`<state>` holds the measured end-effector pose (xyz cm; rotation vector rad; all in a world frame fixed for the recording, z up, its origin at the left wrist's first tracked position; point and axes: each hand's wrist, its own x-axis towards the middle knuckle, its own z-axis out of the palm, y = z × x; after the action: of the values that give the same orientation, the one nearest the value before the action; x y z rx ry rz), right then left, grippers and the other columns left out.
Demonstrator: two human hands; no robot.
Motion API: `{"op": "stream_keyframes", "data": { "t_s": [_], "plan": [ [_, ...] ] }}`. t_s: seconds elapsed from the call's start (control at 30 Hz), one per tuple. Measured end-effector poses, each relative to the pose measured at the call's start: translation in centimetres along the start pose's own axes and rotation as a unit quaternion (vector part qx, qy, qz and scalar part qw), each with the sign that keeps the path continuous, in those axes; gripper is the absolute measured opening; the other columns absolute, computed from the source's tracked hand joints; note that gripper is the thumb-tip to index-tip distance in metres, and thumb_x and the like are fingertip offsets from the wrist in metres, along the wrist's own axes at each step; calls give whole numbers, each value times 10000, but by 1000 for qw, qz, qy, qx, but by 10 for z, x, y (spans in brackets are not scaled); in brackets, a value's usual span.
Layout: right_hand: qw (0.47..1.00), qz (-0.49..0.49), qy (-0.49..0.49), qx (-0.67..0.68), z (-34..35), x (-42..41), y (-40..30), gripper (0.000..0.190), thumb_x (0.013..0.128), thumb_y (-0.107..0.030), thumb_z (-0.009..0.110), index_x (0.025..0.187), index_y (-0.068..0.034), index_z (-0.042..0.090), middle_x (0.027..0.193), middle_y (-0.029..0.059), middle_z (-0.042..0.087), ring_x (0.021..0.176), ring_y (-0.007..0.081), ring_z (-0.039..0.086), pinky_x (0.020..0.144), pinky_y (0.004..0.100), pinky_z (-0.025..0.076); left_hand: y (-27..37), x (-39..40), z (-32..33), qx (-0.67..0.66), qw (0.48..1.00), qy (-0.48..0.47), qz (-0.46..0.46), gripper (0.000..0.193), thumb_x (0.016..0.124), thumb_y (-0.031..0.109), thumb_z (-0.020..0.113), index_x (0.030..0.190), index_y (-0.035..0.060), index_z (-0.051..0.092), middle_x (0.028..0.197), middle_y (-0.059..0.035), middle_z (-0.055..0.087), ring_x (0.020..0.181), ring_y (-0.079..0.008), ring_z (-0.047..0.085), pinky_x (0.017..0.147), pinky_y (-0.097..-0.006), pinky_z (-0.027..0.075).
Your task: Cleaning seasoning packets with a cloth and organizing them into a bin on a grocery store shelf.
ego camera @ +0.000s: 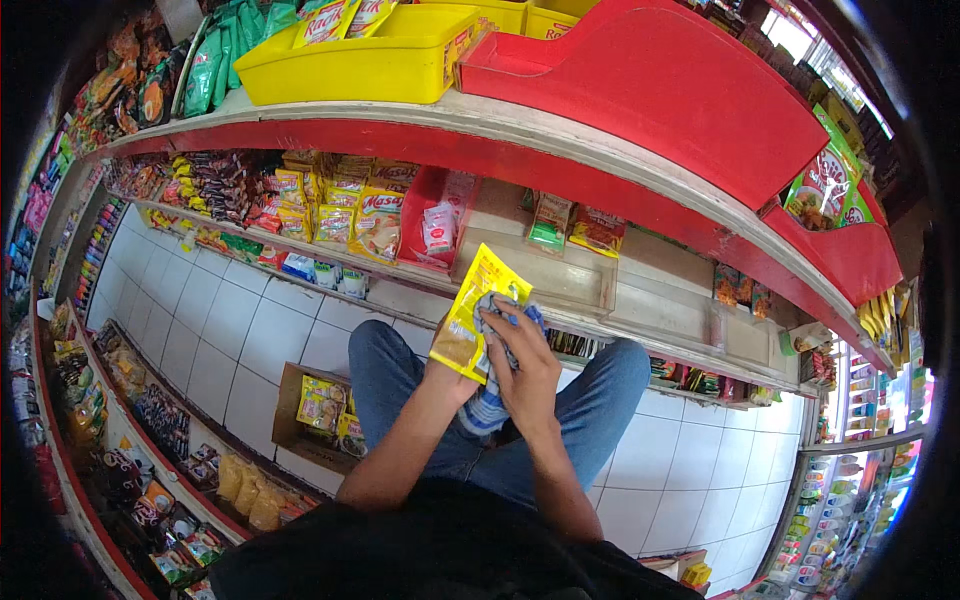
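A yellow seasoning packet [463, 330] is held up at the middle of the view. My left hand [448, 379] grips it from below and behind, with most of the fingers hidden by the packet. My right hand [525, 360] presses a crumpled blue, grey and white cloth [484, 411] against the packet's right part. The cloth hangs down between the two wrists. Just beyond the packet is the lower shelf, with a clear plastic tray [544, 274] on it.
Red-edged shelving [487, 142] curves across the front, carrying a yellow bin [352, 71], a red display box [637, 82] and hanging or stacked sachets [379, 217]. A cardboard box [289, 412] with packets stands on the tiled floor left of my knees. Another stocked shelf [161, 457] runs along the left.
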<state>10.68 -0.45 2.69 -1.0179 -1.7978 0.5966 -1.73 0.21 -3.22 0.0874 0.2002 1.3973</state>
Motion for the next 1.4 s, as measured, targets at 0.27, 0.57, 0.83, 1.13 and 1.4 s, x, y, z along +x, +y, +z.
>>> {"op": "stream_keyframes", "data": {
  "t_s": [0.27, 0.57, 0.83, 1.13, 1.4],
  "plan": [
    [977, -119, -174, 40, -8, -4, -13, 456, 792, 44, 690, 1237, -54, 674, 1342, 151, 610, 1217, 326, 601, 1013, 398, 484, 21, -5, 34, -29, 998, -22, -48, 665, 1028, 553, 378, 1383, 16, 544, 1336, -188, 621, 1179, -321, 625, 1061, -457, 448],
    [962, -157, -218, 50, -3, -1, -16, 495, 779, 19, 652, 1266, -68, 654, 1383, 147, 583, 1272, 323, 576, 1037, 423, 472, 22, 2, 39, -108, 985, -97, -97, 688, 1057, 523, 280, 1544, 40, 334, 1591, -191, 338, 1423, -334, 399, 1191, -467, 287],
    [974, -143, -177, -10, 2, 4, -16, 558, 752, 29, 658, 1298, -87, 637, 1378, 134, 587, 1294, 309, 562, 1007, 430, 488, 18, -7, 50, 45, 998, -15, -50, 538, 1054, 507, 389, 1397, 117, 528, 1393, -95, 578, 1277, -228, 553, 1085, -400, 420],
    [989, -77, -44, -115, -2, 38, 1, 553, 785, 52, 656, 1321, -81, 630, 1386, 142, 581, 1323, 336, 531, 1065, 420, 453, 14, -23, 17, -43, 997, -11, -64, 539, 1054, 511, 388, 1396, 120, 533, 1331, -78, 624, 1211, -232, 597, 1058, -406, 440],
    [979, -123, -142, -80, 3, 10, 4, 546, 795, 45, 665, 1324, -85, 628, 1381, 141, 588, 1301, 325, 557, 1057, 410, 469, 18, -22, 21, 37, 994, -99, -38, 566, 1063, 510, 362, 1423, 96, 503, 1426, -68, 552, 1320, -209, 512, 1125, -391, 383]
  ]
}}
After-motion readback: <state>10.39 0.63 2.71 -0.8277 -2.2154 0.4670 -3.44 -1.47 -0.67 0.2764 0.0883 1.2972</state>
